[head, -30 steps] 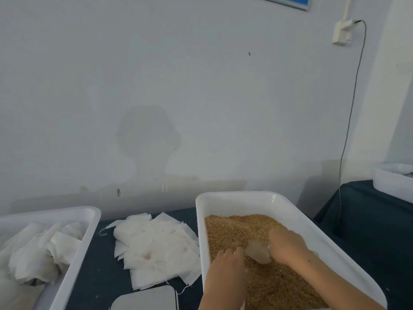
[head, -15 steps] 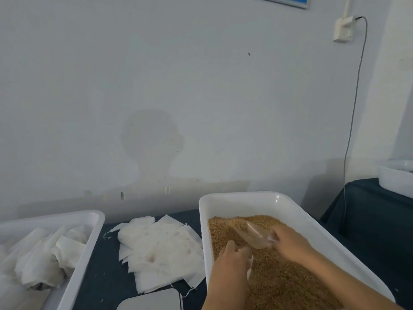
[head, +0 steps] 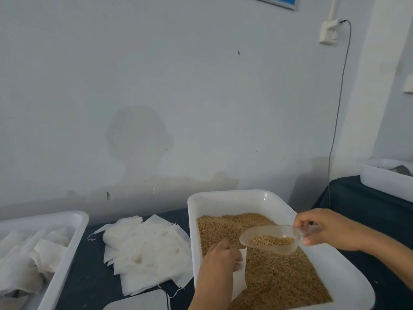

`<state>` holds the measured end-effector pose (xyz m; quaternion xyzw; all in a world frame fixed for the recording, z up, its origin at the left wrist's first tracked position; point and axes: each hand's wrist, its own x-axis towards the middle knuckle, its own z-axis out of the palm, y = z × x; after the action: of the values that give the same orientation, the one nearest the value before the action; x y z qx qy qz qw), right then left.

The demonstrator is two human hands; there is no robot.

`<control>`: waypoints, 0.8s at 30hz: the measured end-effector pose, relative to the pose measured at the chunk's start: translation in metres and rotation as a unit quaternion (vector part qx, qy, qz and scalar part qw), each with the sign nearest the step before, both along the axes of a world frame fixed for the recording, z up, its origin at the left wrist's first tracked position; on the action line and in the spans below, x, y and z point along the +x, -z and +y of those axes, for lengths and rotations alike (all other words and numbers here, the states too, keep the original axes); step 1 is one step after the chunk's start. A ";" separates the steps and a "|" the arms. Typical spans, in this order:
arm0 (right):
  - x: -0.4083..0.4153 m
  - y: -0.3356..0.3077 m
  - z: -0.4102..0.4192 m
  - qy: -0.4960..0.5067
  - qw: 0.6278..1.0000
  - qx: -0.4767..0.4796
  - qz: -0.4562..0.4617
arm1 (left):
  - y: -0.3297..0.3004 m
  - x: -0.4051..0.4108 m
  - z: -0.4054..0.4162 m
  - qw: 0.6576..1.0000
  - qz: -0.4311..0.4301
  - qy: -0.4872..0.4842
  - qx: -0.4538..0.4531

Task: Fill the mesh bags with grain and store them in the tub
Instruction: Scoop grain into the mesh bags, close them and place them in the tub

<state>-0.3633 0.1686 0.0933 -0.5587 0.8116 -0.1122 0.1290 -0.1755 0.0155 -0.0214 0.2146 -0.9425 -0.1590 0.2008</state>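
Tub [head: 73,240] with filled white bags stands at the far left; beside it lies a pile of empty mesh bags [head: 145,249] on the dark table [head: 89,276]. Over the grain tray [head: 234,198] the left hand [head: 219,262] pinches one white mesh bag [head: 240,280], held upright. The right hand [head: 330,229] grips the handle of a clear scoop [head: 270,239] that carries grain [head: 279,276] above the bag.

No writing to read anywhere here. The blue-edged sign [head: 271,1] up at one o'clock is cut off, showing no letters.
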 end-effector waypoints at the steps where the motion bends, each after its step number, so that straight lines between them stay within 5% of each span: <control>1: 0.001 -0.002 -0.001 -0.003 1.000 0.011 0.008 | 0.000 0.001 0.001 1.000 0.006 0.001 0.003; 24: 0.029 -0.030 -0.038 -0.031 0.967 0.092 0.235 | -0.005 0.004 0.007 0.998 0.011 0.003 0.060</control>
<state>-0.3344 0.1311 0.1236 -0.5804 0.8080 0.1011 -0.0108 -0.1713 0.0223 -0.0161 0.2215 -0.9297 -0.2187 0.1971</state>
